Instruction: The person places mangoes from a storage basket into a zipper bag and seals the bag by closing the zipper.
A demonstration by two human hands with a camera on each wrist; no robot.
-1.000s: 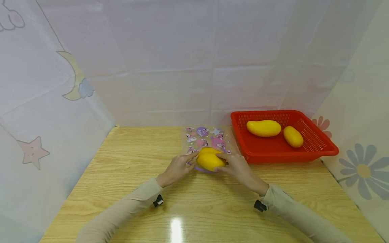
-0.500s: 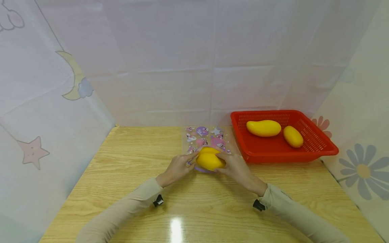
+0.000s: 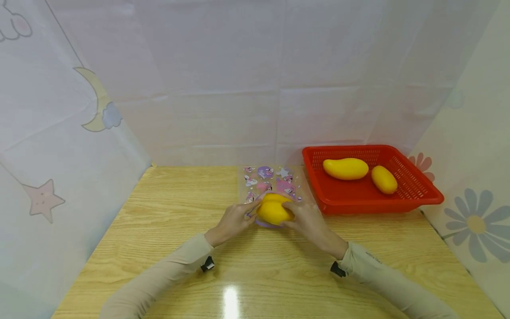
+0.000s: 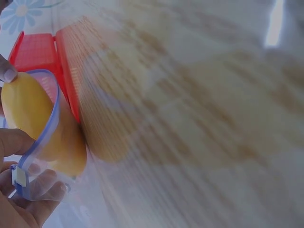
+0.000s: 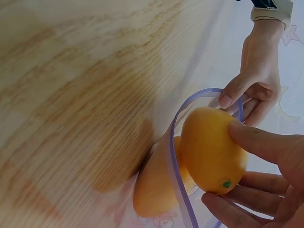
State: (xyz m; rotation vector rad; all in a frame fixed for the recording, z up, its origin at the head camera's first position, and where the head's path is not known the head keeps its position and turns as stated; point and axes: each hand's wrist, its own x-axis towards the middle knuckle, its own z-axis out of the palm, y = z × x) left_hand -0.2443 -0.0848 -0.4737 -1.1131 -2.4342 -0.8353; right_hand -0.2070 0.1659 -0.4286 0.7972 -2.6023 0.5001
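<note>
A clear zip bag (image 3: 251,181) printed with pink and purple cartoon figures lies on the table, its purple-edged mouth held open. My left hand (image 3: 230,223) pinches that edge, close to a white slider (image 4: 19,175) seen in the left wrist view. Between thumb and fingers, my right hand (image 3: 312,223) grips a yellow mango (image 5: 211,149) with a green stem spot, partly inside the bag mouth. Deeper in the bag sits another mango (image 5: 154,192), partly hidden behind the purple rim in the right wrist view.
To the right, a red plastic basket (image 3: 370,206) holds a long curved mango (image 3: 345,169) and a smaller mango (image 3: 384,180). Its left side stands beside the bag. A printed cloth (image 3: 215,110) hangs behind the wooden table (image 3: 179,195).
My right hand has shifted slightly left, moving the mango a little further into the bag mouth. The left hand keeps its place on the bag's edge.
</note>
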